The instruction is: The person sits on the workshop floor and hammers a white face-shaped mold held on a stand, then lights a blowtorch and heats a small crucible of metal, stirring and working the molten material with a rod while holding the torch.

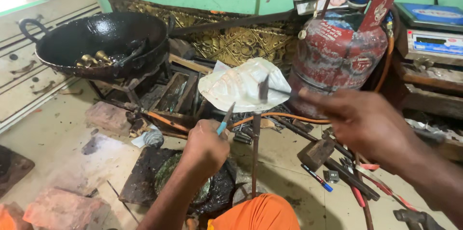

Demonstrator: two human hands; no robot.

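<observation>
My left hand (pixel 205 145) is closed around a thin metal punch with a blue grip (pixel 224 119), its tip angled up and away. Under that hand sits a round dark pitch block (pixel 212 191) with a greenish metal piece on it, partly hidden by my forearm. My right hand (pixel 359 121) grips a small hammer (pixel 264 89), motion-blurred, with its head raised over the punch. Behind them an embossed silver sheet (pixel 238 85) leans upright. A thin rusty rod (pixel 255 153) stands vertically between my hands.
A red gas cylinder (pixel 337 49) with an orange hose stands at the back right, beside a weighing scale (pixel 434 32). A black wok (pixel 103 39) holding brass pieces sits at the left. Bricks (pixel 62 208), a wooden block (pixel 316 153), pens and loose tools litter the floor.
</observation>
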